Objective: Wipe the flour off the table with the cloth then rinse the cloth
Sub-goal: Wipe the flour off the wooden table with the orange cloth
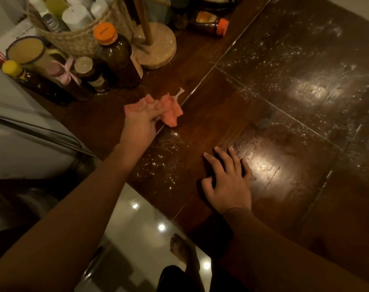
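A crumpled pink cloth [171, 110] lies on the dark wooden table [217, 114], pressed down and gripped by my left hand [141, 120] near the bottles at the table's left. My right hand [228, 182] rests flat on the table near its front edge, fingers spread, holding nothing. White flour [164, 157] is scattered between my two hands. More flour [301, 66] dusts the far right part of the table.
Behind the cloth stand several brown bottles [118, 57], a woven basket [78, 36] of containers and a round wooden stand [156, 47]. A jar with an orange lid [211, 24] lies on its side. A glossy tiled floor [141, 228] and my foot show below the table edge.
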